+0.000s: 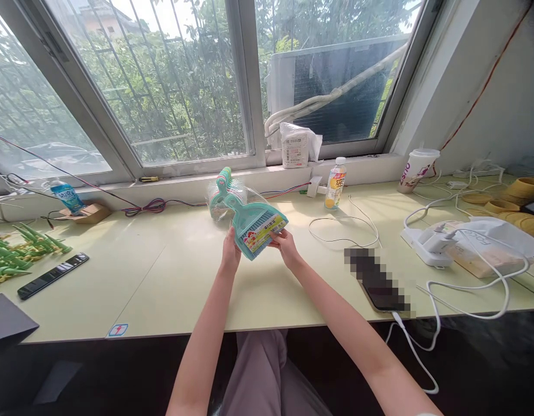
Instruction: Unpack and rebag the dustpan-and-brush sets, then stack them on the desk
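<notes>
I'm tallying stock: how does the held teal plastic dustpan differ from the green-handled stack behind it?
The teal plastic dustpan is held tilted by left hand and right hand; the green-handled stack in clear plastic rests on the pale table. The dustpan is single; the stack shows several handles. Both look greenish.

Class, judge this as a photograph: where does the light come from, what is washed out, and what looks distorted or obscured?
Head view: daylight enters through the windows, with patches of sky blown white; head view: below the tabletop falls into deep shadow; head view: window frames lean steeply, suggesting a wide lens; head view: blocky pixelation partly covers the phone.
</notes>
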Motion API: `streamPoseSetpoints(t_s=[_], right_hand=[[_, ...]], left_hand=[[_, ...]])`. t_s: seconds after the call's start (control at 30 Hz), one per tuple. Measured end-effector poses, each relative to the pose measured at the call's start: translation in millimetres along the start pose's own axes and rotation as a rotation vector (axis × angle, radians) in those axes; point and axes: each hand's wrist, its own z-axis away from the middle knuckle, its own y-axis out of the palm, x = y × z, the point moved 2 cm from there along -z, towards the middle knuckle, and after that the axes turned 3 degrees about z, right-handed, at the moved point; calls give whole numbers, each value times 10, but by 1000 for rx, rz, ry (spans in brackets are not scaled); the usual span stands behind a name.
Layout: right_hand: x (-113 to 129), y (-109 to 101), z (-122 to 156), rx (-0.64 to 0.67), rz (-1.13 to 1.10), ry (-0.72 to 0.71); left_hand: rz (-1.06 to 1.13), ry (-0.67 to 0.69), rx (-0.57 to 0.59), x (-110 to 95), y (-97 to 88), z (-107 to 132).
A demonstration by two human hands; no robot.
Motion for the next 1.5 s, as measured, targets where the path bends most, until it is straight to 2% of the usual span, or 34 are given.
streamPoseSetpoints(t_s=[0.17, 0.23, 0.33, 0.5, 0.67, 0.87, 0.97, 1.07, 1.23, 1.5], right_hand=[[-12, -65, -35, -87, -8, 26], [-22, -86, -51, -100, -22, 66], [-45, -98, -68, -111, -70, 127], [-77, -67, -60, -101, -166, 127], [-66, -73, -60, -92, -197, 127], [9, -162, -85, -119, -130, 74], [57, -175, -84, -99, -72, 59], [93, -153, -81, -47, 10, 66], [125, -92, -64, 43, 84, 73], [96, -105, -63, -45, 10, 81]], left_hand=[[45, -164, 50, 92, 29, 20], [39, -189, 79, 104, 28, 24], [65, -161, 124, 106, 15, 15], [77, -65, 56, 75, -31, -8], [2, -27, 74, 1, -26, -1], [-43, -84, 125, -104, -68, 9], [-32, -125, 80, -113, -108, -4], [-116, -143, 27, -86, -127, -17], [-184, -170, 0, -7, -100, -19], [-127, -225, 111, 98, 36, 37]])
